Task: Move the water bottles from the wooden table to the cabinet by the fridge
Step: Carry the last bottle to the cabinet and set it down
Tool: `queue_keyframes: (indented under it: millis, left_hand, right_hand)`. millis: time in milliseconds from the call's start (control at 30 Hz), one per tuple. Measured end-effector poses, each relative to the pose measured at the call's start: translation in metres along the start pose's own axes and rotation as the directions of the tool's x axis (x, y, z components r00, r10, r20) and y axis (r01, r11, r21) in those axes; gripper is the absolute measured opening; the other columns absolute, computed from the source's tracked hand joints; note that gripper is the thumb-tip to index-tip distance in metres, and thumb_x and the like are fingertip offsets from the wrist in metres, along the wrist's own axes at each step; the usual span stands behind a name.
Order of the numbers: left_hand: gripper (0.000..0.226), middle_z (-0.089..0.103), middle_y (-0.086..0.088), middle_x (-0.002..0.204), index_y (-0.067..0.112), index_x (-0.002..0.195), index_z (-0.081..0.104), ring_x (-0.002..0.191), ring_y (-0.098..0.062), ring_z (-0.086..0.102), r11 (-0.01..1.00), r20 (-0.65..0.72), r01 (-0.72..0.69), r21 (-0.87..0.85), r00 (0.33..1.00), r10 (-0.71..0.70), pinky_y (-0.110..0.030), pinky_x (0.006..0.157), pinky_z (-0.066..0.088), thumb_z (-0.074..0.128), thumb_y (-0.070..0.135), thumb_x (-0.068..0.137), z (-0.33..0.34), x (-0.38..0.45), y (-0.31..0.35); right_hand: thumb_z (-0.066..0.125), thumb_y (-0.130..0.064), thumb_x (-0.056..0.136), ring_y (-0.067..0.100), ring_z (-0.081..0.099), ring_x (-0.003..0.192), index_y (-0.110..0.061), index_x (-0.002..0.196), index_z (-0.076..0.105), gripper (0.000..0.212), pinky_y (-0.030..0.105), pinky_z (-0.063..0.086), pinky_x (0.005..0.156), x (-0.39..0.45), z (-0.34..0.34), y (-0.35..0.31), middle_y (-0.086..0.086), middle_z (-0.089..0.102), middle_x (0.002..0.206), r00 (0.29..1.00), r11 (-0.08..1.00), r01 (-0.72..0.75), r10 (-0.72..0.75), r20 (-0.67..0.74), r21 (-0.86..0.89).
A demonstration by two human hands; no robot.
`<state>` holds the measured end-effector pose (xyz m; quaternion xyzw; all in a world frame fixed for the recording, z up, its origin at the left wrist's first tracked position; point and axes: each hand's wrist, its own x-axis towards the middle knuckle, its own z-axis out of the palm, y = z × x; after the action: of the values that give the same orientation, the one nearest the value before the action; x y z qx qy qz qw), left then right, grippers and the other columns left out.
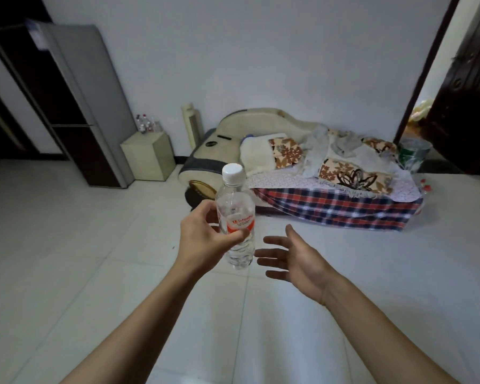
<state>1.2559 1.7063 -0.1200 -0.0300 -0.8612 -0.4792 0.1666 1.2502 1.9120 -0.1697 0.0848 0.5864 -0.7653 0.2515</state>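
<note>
Left hand (205, 234) gripping clear plastic water bottle w/ white cap (235, 214) upright, right hand (294, 259) empty, fingers spread, just beside; more bottles (146, 123) atop beige cabinet (147, 155).

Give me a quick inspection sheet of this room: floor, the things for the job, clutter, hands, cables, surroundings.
Surface: pale tiled floor, bare where the person stands.
Job's things: one clear water bottle with white cap, upright in the left hand; several bottles already on the small cream cabinet beside the grey fridge.
Clutter: sofa bed piled with patterned cushions, a blanket and plaid cloth.
Hands: left hand has its grip closed around the bottle; right hand open, palm turned inward, holding nothing.
Cables: nothing seen.
Surroundings: plain white wall, dark wooden door at right. The wooden table is out of view.
</note>
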Motion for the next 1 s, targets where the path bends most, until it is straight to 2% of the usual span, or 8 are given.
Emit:
queue_keyframes:
  millis: [200,300,433,567,667,833,1000]
  left_hand:
    - [0.053,0.068,0.014,0.096,0.023,0.105,0.064,0.088,-0.003,0.066,0.998,-0.114,0.054,0.036,0.992,-0.05,-0.015,0.067,0.056,0.09,0.042,0.063,-0.007,0.039,-0.014]
    - [0.053,0.066,0.015,0.095,0.023,0.106,0.063,0.086,-0.002,0.065,0.995,-0.16,0.082,0.058,0.985,-0.072,-0.01,0.064,0.052,0.089,0.041,0.063,-0.015,0.058,-0.028]
    - [0.051,0.065,0.015,0.094,0.024,0.105,0.062,0.085,-0.001,0.063,0.993,-0.198,0.106,0.056,0.976,-0.093,-0.01,0.064,0.052,0.09,0.035,0.064,-0.032,0.084,-0.054]
    - [0.051,0.066,0.014,0.093,0.025,0.104,0.062,0.086,-0.002,0.064,0.994,-0.226,0.106,0.031,0.969,-0.097,-0.016,0.068,0.055,0.091,0.036,0.064,-0.057,0.119,-0.089]
    - [0.05,0.067,0.014,0.093,0.023,0.104,0.063,0.085,-0.002,0.065,0.995,-0.223,0.094,0.017,0.971,-0.088,-0.015,0.068,0.055,0.091,0.033,0.063,-0.081,0.151,-0.116]
    - [0.05,0.069,0.012,0.092,0.022,0.105,0.065,0.085,-0.002,0.065,0.996,-0.237,0.089,-0.015,0.967,-0.09,-0.024,0.074,0.06,0.09,0.032,0.062,-0.132,0.206,-0.166]
    - [0.05,0.068,0.014,0.091,0.024,0.103,0.064,0.084,-0.001,0.065,0.995,-0.26,0.097,-0.011,0.961,-0.097,-0.017,0.07,0.058,0.09,0.037,0.061,-0.175,0.248,-0.211]
  right_hand:
    - [0.03,-0.061,0.098,0.037,0.058,0.123,-0.013,0.128,0.059,0.064,0.047,0.046,0.099,0.057,0.008,-0.036,0.016,0.071,0.118,0.991,0.998,-0.019,0.027,0.13,-0.059]
    - [0.03,-0.061,0.099,0.034,0.061,0.118,-0.013,0.128,0.059,0.064,0.045,0.046,0.096,0.086,0.023,-0.047,0.014,0.071,0.118,0.985,0.995,-0.025,0.041,0.168,-0.097]
    - [0.029,-0.061,0.099,0.035,0.06,0.12,-0.014,0.128,0.059,0.063,0.045,0.047,0.096,0.125,0.051,-0.06,0.015,0.071,0.118,0.981,0.987,-0.039,0.068,0.184,-0.154]
    - [0.03,-0.06,0.099,0.032,0.062,0.111,-0.012,0.127,0.06,0.063,0.044,0.047,0.094,0.171,0.087,-0.07,0.018,0.069,0.12,0.98,0.982,-0.028,0.063,0.189,-0.185]
    - [0.031,-0.061,0.098,0.036,0.06,0.119,-0.012,0.127,0.06,0.064,0.047,0.047,0.098,0.206,0.12,-0.08,0.017,0.071,0.117,0.983,0.981,-0.018,0.053,0.174,-0.195]
    - [0.03,-0.061,0.098,0.032,0.063,0.116,-0.014,0.129,0.059,0.063,0.047,0.048,0.099,0.268,0.18,-0.093,0.015,0.072,0.114,0.983,0.976,-0.01,0.049,0.175,-0.22]
    - [0.032,-0.061,0.098,0.03,0.065,0.114,-0.013,0.127,0.06,0.062,0.044,0.051,0.092,0.321,0.24,-0.097,0.012,0.073,0.114,0.984,0.971,-0.016,0.058,0.167,-0.24]
